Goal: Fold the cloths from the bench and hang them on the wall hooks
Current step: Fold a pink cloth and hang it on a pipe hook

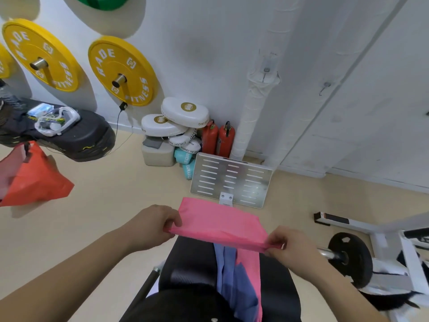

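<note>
- Above the near middle of the scene, over the black padded counter (190, 270): one pink cloth (222, 224), held up clear of the pad and stretched roughly flat between both hands, its far edge tilted away toward the wall.
- Left hand (153, 225): fingers and thumb curled, pinching the near left corner of the pink cloth.
- Right hand (287, 246): fingers curled, pinching the near right corner of the same cloth, slightly nearer and lower than the left.
- On the counter, under the held cloth: a blue cloth (234, 284) lying lengthwise toward the near edge; a pink strip (249, 263) touching its right side. Whether that strip belongs to the held cloth or is a separate piece cannot be told.
- Far right, on the white wall: two small wall hooks, one (267, 70) beside the wrapped pipe, one (326, 86) further right; both bare.
- Far left, on the wall: yellow weight plates (121, 70) on pegs.
- Left edge: an orange cloth (34, 180) hanging below a second black bench (76, 135).
- Far middle, on the floor against the wall: white boxing pads (183, 112) stacked, two red fire extinguishers (218, 138) just beside them, a slotted metal plate (232, 180) in front.
- Right: a barbell with a black disc (350, 256) on a white frame.
</note>
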